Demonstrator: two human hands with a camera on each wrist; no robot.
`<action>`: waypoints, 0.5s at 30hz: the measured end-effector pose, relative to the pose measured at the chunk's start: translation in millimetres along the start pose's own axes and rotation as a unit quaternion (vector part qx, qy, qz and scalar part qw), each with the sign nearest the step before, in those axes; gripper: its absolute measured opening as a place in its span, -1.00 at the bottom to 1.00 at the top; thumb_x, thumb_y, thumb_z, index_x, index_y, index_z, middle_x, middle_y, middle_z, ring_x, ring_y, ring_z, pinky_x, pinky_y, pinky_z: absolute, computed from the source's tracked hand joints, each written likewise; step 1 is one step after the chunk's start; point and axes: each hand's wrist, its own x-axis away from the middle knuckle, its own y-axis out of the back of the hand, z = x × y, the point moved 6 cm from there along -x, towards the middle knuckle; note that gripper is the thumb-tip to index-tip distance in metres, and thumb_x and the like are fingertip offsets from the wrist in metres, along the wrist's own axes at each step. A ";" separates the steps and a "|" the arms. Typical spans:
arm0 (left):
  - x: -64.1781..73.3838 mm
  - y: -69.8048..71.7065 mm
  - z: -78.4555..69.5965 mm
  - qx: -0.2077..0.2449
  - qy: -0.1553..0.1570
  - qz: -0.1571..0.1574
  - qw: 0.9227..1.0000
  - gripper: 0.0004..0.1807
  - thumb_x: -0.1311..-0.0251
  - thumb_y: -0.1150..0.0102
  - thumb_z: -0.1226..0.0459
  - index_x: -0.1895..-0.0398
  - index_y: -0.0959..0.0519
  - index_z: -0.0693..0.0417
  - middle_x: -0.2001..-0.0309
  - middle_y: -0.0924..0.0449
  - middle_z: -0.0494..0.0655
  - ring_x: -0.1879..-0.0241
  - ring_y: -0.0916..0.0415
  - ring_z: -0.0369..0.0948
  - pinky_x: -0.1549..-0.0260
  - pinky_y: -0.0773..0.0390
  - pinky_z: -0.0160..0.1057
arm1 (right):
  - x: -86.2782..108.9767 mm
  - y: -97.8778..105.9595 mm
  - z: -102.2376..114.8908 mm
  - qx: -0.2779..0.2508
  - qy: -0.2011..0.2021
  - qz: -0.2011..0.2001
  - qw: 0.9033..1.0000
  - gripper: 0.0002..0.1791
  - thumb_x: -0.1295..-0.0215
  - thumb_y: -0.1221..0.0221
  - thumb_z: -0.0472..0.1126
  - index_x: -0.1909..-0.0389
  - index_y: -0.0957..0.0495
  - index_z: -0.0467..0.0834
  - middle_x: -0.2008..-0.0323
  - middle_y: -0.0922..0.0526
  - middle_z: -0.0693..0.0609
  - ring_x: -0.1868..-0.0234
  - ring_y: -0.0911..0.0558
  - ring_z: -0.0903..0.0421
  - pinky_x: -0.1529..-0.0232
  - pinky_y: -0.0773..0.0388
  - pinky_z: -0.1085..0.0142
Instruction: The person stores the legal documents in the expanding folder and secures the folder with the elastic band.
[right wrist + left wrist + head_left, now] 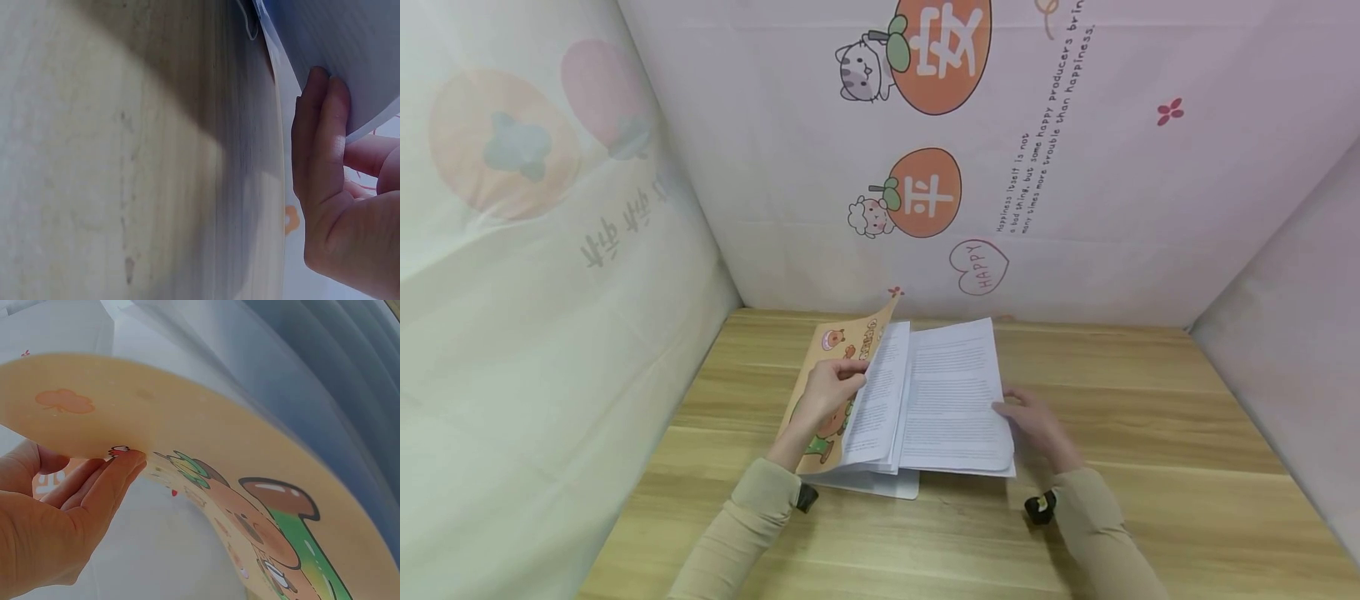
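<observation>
A folder with an orange cartoon cover stands partly open on the table, its cover bent upward. My left hand grips this cover from outside; in the left wrist view the fingers lie against its printed face and the thumb goes behind its edge. Printed white sheets spread to the right of the cover. At their right edge, my right hand pinches the sheets, thumb above and fingers below. The right wrist view shows its fingertips against a page's underside.
The wooden table extends around the folder. A white sheet edge sticks out beneath the pages at the front. Cloth walls with cartoon prints stand at the back and both sides. Each wrist wears a small black camera.
</observation>
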 end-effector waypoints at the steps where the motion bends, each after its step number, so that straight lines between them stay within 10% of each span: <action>1: 0.0 -0.1 0.4 0.000 0.000 -0.001 1.000 -0.63 -0.20 -0.11 0.37 -0.06 -0.65 0.26 -0.04 -0.68 0.25 0.07 -0.68 -0.12 0.15 -0.71 -0.26 | -0.7 -0.7 -0.1 0.000 -0.002 -0.001 1.000 -0.44 -0.42 -0.08 -0.22 -0.30 -0.28 -0.47 -0.05 -0.58 -0.38 0.19 -0.59 0.16 0.11 -0.48 0.38; 15: -1.1 1.6 -1.7 -0.025 -0.009 -0.008 1.000 -0.64 -0.17 -0.11 0.36 -0.03 -0.66 0.27 0.01 -0.71 0.23 0.15 -0.67 -0.16 0.22 -0.69 -0.32 | -4.3 -2.2 -1.5 0.007 -0.022 -0.002 1.000 -0.45 -0.47 -0.03 -0.14 -0.31 -0.28 -0.43 0.02 -0.63 -0.28 0.20 -0.60 0.15 0.16 -0.50 0.37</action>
